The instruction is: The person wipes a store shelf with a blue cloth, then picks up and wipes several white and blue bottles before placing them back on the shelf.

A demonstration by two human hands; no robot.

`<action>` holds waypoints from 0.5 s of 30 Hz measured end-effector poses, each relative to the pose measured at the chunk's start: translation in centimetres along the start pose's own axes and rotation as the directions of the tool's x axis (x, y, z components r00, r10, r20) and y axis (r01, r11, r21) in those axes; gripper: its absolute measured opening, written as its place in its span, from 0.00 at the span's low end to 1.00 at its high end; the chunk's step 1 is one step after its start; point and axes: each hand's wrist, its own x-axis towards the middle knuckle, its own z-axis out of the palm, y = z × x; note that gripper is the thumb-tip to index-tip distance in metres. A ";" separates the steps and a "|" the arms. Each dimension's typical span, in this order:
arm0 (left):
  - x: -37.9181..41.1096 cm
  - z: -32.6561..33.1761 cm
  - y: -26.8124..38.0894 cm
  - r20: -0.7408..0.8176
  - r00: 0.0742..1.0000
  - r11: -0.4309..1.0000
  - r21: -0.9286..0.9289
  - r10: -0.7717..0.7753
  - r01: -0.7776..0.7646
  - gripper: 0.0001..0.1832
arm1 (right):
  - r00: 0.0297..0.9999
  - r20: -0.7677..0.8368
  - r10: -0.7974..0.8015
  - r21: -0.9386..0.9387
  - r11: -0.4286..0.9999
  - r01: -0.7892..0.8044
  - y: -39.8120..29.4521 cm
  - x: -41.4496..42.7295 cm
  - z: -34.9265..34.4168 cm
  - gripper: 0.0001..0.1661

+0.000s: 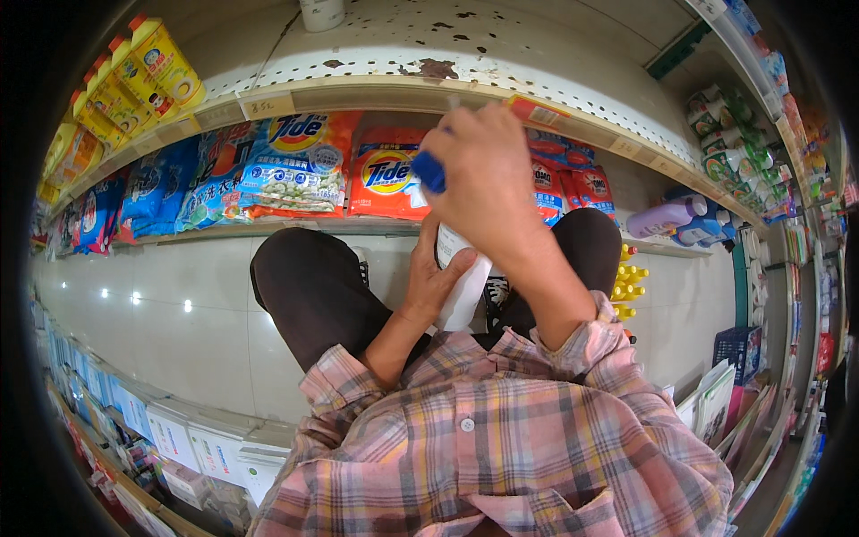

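In my left hand (pixel 429 275) is a white plastic bottle (pixel 464 295), held tilted between my knees with the thumb across its front. Just above the bottle, my right hand (pixel 480 168) is closed around a blue object (pixel 428 172), perhaps a cap or a brush; the fingers hide most of it. The bottle's top is partly covered by my right hand. Behind the hands, on the low shelf, stand a red Tide detergent bag (pixel 386 174) and a larger blue and orange Tide bag (pixel 298 164).
An upper metal shelf (pixel 382 57) with peeling paint runs across, bearing yellow bottles (pixel 164 60) at left and a white container (pixel 323 13). Purple bottles (pixel 661 215) lie on the lower shelf at right. Yellow-capped bottles (pixel 627 285) stand beside my right knee. Boxed goods (pixel 215 450) line the lower left.
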 end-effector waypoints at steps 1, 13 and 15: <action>0.1 0.2 1.1 -0.001 1.000 1.000 -0.002 0.013 -0.013 0.40 | 0.999 -0.008 0.032 -0.008 0.999 -0.032 0.7 0.5 -0.2 0.15; 0.0 -0.1 1.8 -0.048 0.998 0.964 -0.263 0.039 -0.050 0.43 | 0.975 -0.189 0.120 0.434 0.901 -0.027 -0.2 -5.3 -1.9 0.19; 0.1 0.3 2.4 -0.103 0.987 0.902 -0.426 -0.126 0.070 0.42 | 0.976 -0.214 -0.052 0.255 0.961 0.107 -1.4 -8.0 0.3 0.22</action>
